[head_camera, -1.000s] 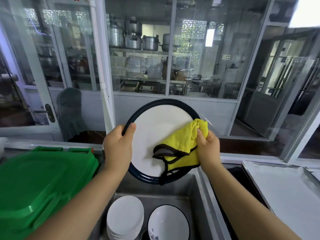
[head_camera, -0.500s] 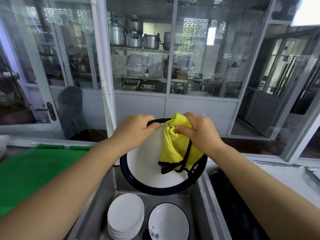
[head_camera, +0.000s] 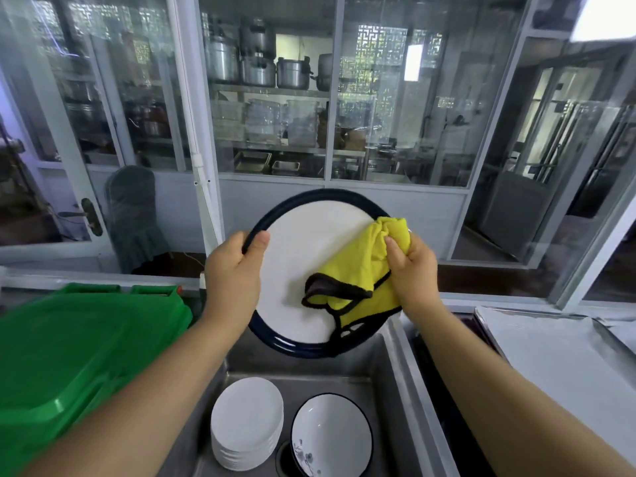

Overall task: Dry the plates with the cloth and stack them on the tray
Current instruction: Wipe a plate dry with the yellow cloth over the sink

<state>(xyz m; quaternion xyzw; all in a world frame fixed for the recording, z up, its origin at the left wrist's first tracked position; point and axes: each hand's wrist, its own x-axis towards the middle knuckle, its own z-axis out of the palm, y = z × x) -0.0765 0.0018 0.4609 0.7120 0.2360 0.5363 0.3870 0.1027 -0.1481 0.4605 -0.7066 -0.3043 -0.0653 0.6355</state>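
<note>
Below, the sink (head_camera: 385, 376) holds stacked plates (head_camera: 246, 421); left hand (head_camera: 234, 273) grips a plate (head_camera: 309, 256), right hand (head_camera: 414, 270) clutches the cloth (head_camera: 358, 270).

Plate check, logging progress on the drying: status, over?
Left hand grips plate rim, held upright over sink. Right hand presses yellow cloth on its face. Tray right, nothing blocking.

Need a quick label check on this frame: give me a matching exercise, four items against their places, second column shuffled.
Items:
1. yellow cloth
2. dark-rimmed plate
3. stack of white plates
4. green lid

Places:
A. down in the sink
B. on the counter at left
C. bunched in the right hand
D. held up by its rim in the left hand

Pairs: 1-C, 2-D, 3-A, 4-B
</note>
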